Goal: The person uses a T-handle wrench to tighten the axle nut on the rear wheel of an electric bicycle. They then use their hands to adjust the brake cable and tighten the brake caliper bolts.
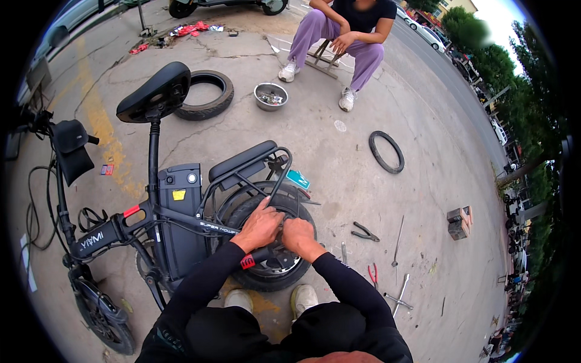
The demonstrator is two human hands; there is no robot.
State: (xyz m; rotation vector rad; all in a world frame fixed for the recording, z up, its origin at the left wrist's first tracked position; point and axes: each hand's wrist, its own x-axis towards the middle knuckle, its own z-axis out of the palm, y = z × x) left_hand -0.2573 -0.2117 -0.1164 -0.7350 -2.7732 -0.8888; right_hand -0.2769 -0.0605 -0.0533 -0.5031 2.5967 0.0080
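Note:
A black folding electric bike point(181, 224) stands in front of me, its rear wheel point(272, 279) between my shoes. My left hand point(260, 228) rests on the upper side of the rear tyre, below the rack point(242, 164). Its index finger is stretched out and the other fingers are bent. Close beside it, my right hand point(300, 237) is a fist at the wheel's right side. A thin rod point(298, 207) sticks up from this fist; its lower end is hidden. Under the rack is a small teal plate point(298, 179).
Pliers point(366, 232), red-handled pliers point(373, 275), a long thin rod point(397, 251) and a cross wrench point(399, 296) lie at right. Beyond are a small tyre point(386, 152), a block point(459, 222), a metal bowl point(270, 97), a loose tyre point(209, 95) and a seated person point(345, 36).

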